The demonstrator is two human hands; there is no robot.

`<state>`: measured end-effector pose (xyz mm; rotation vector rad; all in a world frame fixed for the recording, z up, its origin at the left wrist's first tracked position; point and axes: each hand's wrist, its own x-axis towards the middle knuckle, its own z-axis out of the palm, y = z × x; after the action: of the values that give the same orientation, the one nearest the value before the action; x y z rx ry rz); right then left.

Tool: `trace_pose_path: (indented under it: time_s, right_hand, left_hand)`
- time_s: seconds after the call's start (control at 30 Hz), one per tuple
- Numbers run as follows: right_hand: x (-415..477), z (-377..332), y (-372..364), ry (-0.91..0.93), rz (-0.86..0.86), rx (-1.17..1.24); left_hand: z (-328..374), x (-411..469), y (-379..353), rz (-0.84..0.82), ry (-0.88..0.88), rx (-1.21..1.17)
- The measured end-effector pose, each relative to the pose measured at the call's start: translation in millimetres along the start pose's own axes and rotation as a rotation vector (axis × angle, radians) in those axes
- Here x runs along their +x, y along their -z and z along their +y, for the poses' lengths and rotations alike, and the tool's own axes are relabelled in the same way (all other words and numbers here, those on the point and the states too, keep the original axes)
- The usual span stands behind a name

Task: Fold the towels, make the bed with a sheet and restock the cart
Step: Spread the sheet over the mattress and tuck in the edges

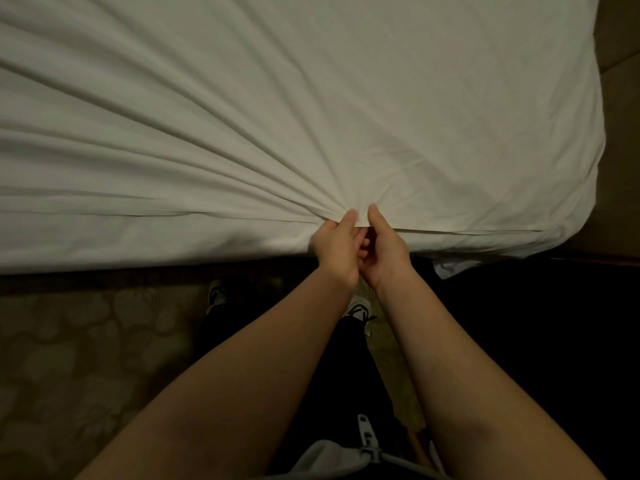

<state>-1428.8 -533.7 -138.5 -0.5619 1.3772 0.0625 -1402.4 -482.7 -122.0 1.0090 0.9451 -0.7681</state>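
White sheet [311, 98] is covering nearly the whole bed [145, 242] & taking up the top half of the view, w/ its right corner rounding off next to a brown surface [620, 140]. Creases are fanning out across the sheet from one gathered spot at the near edge, approx mid-frame. Patterned carpet [86, 341] is lying below the bed on the left; the right side is sitting in shadow, too dark to read. Both bare forearms are reaching fwd from the bottom of the frame & meeting at that gathered spot. Left hand [337, 247] is pinching the sheet at the bed's edge, thumb lying on top of the fabric, fingers curling under. Right hand [382, 251] is doing the same just beside it, thumb on top, fingers tucking beneath, the two hands appearing to touch at the fingers. A grey garment [332, 459] w/ a clip [367, 438] is showing at bottom centre. Shoes [358, 306] are standing on the carpet under the arms. A small bit of white cloth [446, 268] is hanging below the bed's edge, right of the hands.
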Motion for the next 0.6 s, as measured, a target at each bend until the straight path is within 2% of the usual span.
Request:
trace_pose_path:
  time_s: [0.17, 0.27, 0.47, 0.6]
  right_hand:
    - [-0.5, 3.3, -7.5, 0.094, 0.148, 0.063]
    - [1.5, 2.2, -10.3, 0.151, 0.217, 0.02]
    - [3.0, 0.5, -15.1, 0.146, 0.248, 0.014]
    - [0.0, -1.2, -18.0, 0.137, 0.254, 0.006]
  left_hand:
    - [6.6, -3.2, 0.9, -0.012, 0.077, -0.09]
    - [24.4, -0.4, 7.6, -0.062, 0.113, -0.223]
    - [70.8, 14.0, 42.7, -0.1, 0.16, -0.499]
    - [82.9, 9.9, 66.4, -0.091, 0.129, -0.494]
